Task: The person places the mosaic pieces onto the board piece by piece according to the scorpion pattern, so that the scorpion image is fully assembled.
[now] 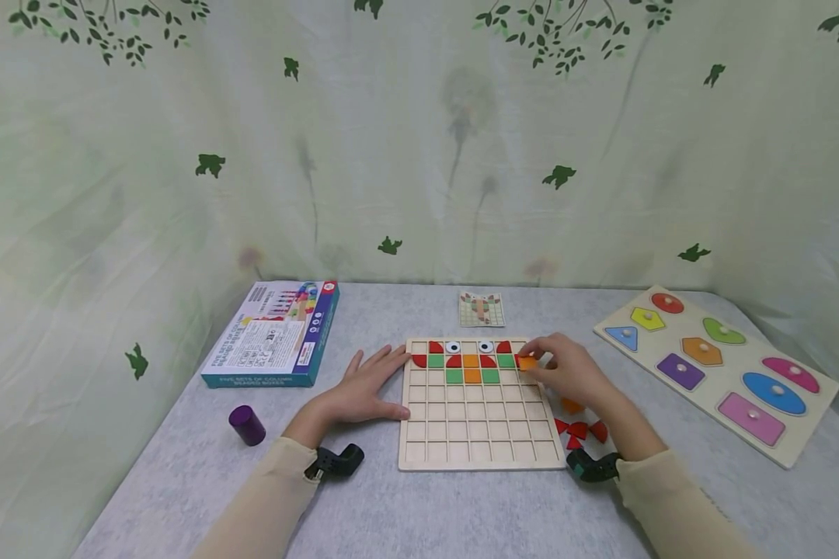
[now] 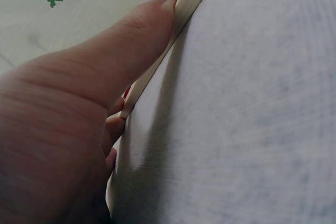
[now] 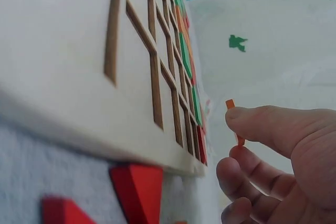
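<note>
A wooden grid board (image 1: 482,450) lies on the table, its upper rows partly filled with red, green and orange pieces and two eye tiles (image 1: 452,347). At the board's left edge rests my left hand (image 1: 360,394), fingers extended; the left wrist view shows its thumb (image 2: 142,30) against the board's side. My right hand (image 1: 572,376) pinches an orange tile (image 1: 527,362) between thumb and fingertips, over the board's upper right side. In the right wrist view this tile (image 3: 230,104) is seen edge-on, above the board's surface. Beneath the right forearm lie several loose red pieces (image 1: 577,430) and an orange one (image 1: 571,405).
A small picture card (image 1: 482,310) lies behind the board. At left are a flat box (image 1: 273,338) and a purple cylinder (image 1: 248,425). To the right, a knobbed shape puzzle (image 1: 730,371) lies at an angle. A printed curtain (image 1: 405,155) hangs behind the table.
</note>
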A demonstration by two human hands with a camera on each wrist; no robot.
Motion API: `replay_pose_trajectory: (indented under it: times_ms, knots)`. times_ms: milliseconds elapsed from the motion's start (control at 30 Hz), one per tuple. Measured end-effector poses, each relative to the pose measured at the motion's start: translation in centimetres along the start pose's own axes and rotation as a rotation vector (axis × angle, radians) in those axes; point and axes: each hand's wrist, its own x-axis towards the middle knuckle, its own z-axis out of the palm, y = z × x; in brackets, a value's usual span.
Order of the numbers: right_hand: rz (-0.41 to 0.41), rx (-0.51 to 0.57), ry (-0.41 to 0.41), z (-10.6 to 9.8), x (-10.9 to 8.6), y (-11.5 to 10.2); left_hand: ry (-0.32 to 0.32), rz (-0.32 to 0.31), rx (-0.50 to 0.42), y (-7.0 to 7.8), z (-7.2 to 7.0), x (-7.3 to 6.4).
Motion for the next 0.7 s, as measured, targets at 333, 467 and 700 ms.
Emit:
replay_pose_trajectory:
  times_ms: [333,467,700]
  knots:
    - [-0.065,0.025,-0.015,1.3,-0.4,-1.7,-0.002,0.001,-0.001,0.1,0.0,0.0]
    - [-0.058,0.052,-0.038,1.7,-0.6,-2.3,-0.001,-0.001,0.001,0.0,0.0,0.0]
    - [-0.063,0.082,-0.057,2.6,-0.9,-3.3,-0.002,-0.006,0.0,-0.1,0.0,0.0]
